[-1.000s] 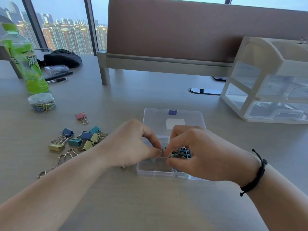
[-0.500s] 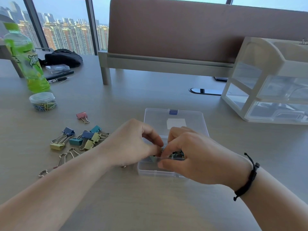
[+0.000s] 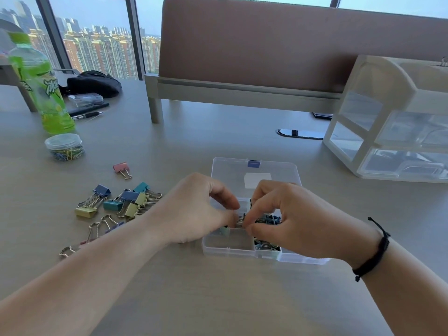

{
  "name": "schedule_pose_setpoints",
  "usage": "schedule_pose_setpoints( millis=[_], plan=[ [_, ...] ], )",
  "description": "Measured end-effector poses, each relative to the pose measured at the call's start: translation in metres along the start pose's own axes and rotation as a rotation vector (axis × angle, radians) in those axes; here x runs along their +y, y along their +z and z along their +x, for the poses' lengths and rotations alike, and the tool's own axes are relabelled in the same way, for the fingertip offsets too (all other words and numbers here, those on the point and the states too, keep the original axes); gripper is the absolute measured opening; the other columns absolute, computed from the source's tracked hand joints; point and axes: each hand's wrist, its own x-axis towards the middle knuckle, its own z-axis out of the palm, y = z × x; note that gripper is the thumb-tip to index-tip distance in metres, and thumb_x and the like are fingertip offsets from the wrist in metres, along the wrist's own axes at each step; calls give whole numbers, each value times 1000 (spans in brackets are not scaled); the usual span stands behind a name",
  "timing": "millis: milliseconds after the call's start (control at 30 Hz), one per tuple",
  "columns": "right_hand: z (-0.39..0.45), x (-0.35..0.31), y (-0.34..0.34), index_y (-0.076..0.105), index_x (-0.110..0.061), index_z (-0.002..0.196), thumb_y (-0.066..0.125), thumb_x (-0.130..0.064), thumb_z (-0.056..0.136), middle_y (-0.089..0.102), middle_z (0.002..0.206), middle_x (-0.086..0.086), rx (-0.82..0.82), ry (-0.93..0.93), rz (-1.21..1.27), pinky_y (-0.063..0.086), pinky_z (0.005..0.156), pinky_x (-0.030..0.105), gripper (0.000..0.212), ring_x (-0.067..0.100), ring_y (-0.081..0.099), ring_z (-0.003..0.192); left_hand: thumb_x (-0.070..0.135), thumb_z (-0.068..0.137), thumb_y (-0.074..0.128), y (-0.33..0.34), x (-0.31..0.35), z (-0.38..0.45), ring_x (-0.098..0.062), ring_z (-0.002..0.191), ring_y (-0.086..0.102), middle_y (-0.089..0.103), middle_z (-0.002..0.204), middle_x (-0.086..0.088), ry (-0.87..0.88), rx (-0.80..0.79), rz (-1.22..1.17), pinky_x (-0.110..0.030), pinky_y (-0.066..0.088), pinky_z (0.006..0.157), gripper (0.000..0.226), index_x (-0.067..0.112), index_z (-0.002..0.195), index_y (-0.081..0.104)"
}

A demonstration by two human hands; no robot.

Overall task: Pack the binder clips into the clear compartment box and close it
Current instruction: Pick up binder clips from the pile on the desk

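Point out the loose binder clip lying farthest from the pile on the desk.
The pink binder clip. It lies alone, apart from the pile of clips, on the side toward the tub of paper clips.

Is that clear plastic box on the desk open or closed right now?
Open. The clear box has its lid laid back flat on the desk behind it, and both hands reach into the uncovered compartments.
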Motion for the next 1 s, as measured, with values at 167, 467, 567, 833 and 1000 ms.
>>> schedule_pose_setpoints(
  millis=[167, 467, 567, 833, 1000],
  plan=[
    [-1, 2, -1, 76, -39, 92, 64, -35, 88, 55, 95, -21, -2, -5, 2, 36, 66, 7, 13, -11, 49, 83, 15, 88, 68, -1, 0, 6, 11, 58, 59, 71, 77, 20, -35, 109, -179, -6, 37, 54, 13, 27, 87, 72],
    [2, 4, -2, 74, -36, 86, 66, -23, 86, 57, 83, -20, 187, -48, 65, 43, 62, 19, 15, 11, 54, 78, -27, 64, 20, -3, -8, 16, -15, 69, 47, 71, 80, -8, -62, 99, -953, -24, 34, 50, 49, 12, 77, 45],
    [3, 6, -4, 71, -33, 84, 67, -20, 84, 61, 75, -17, 321, -59, 147, 44, 56, 22, 14, 16, 52, 64, -31, 71, 25, -4, -7, 12, -16, 79, 51, 69, 87, -9, -7, 8, -957, -29, 38, 61, 50, 13, 80, 47],
    [3, -2, 3, 70, -26, 81, 80, -21, 77, 67, 70, -16, 379, -142, 350, 47, 55, 24, 12, 16, 54, 58, -22, 92, 38, 0, 2, 5, -22, 97, 68, 65, 95, -16, 71, -84, -1026, -30, 57, 89, 34, 9, 89, 50],
    [6, -3, 8, 72, -31, 99, 72, -6, 84, 68, 77, -14, 365, -183, 341, 52, 63, 28, 28, 12, 59, 65, -23, 91, 38, 3, 5, 1, -21, 89, 61, 55, 89, -15, 85, -173, -1067, -28, 55, 88, 36, 10, 93, 51]
  ],
)
